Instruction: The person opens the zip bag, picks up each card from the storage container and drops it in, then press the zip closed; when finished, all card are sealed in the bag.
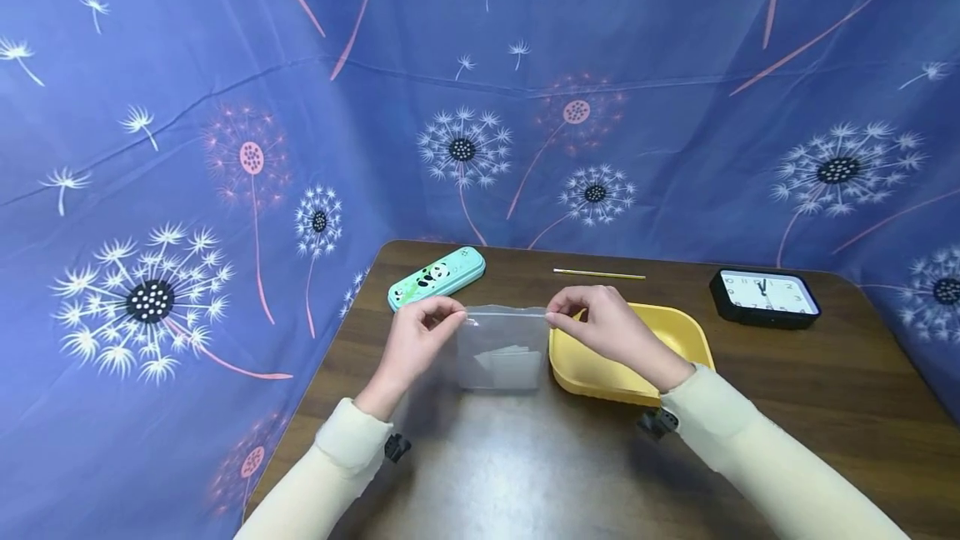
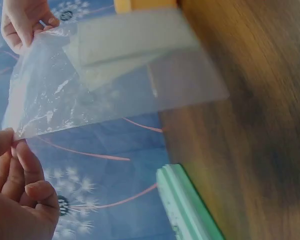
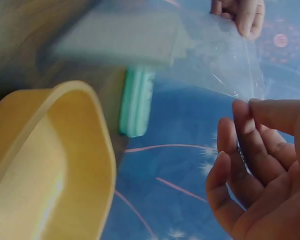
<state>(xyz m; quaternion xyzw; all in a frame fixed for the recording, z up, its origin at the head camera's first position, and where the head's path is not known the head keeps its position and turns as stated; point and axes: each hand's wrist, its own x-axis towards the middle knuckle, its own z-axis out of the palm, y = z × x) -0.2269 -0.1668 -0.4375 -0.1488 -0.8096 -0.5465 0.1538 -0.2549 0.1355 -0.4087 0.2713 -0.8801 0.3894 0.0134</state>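
A clear zip bag (image 1: pixel 501 348) hangs upright above the table, stretched between both hands. Pale flat pieces, like paper or card (image 2: pixel 125 45), lie low inside it; their exact kind cannot be told. My left hand (image 1: pixel 420 340) pinches the bag's top left corner between thumb and forefinger. At the top right corner, my right hand (image 1: pixel 603 327) pinches the bag the same way, its other fingers (image 3: pixel 229 165) loosely bent. The right hand and wrist are above a yellow basin (image 1: pixel 693 340), covering part of it.
Behind the left hand lies a mint-green panda pencil case (image 1: pixel 437 277). A pencil (image 1: pixel 600 274) lies at the table's back, and a black-framed clock (image 1: pixel 765 298) is at the back right. Blue dandelion-print cloth (image 1: pixel 390 107) hangs close behind the wooden table (image 1: pixel 787 407).
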